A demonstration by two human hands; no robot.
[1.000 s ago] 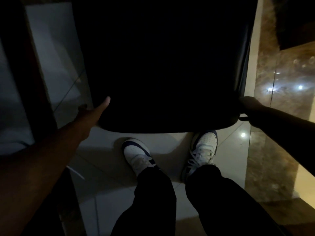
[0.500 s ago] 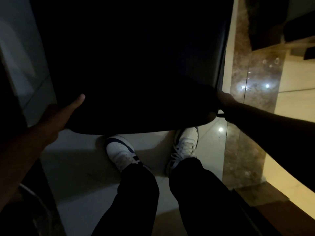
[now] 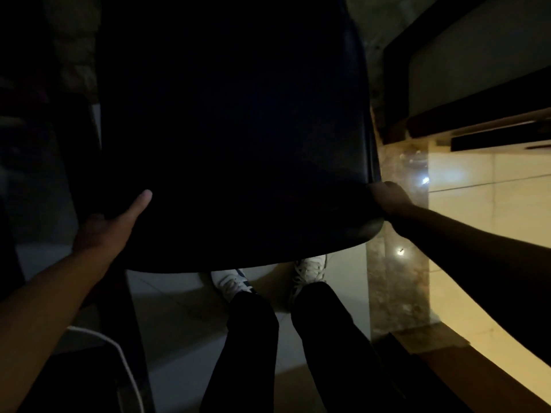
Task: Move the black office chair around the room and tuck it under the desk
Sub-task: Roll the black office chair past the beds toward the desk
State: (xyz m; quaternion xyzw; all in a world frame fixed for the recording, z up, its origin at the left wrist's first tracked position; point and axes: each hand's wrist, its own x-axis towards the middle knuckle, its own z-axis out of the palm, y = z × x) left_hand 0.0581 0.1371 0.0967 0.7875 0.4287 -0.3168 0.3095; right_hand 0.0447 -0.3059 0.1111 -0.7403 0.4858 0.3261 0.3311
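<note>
The black office chair (image 3: 232, 138) fills the middle of the dim view; I see its backrest from behind and above. My left hand (image 3: 110, 228) grips the backrest's left edge, thumb laid over the back surface. My right hand (image 3: 387, 198) clasps the backrest's right top corner. The seat, base and wheels are hidden below the backrest. Dark furniture with a black frame (image 3: 465, 84), possibly the desk, stands at the upper right.
My two legs in dark trousers and white sneakers (image 3: 232, 284) stand on pale floor tiles just behind the chair. A marble floor strip (image 3: 396, 293) runs along the right. A dark upright panel (image 3: 125, 323) and a white cable (image 3: 119, 353) are at the lower left.
The view has swung so the chair sits more to the centre-right and closer to my feet. Both hands keep their hold on the backrest. The black-framed furniture at the upper right has come further into view.
</note>
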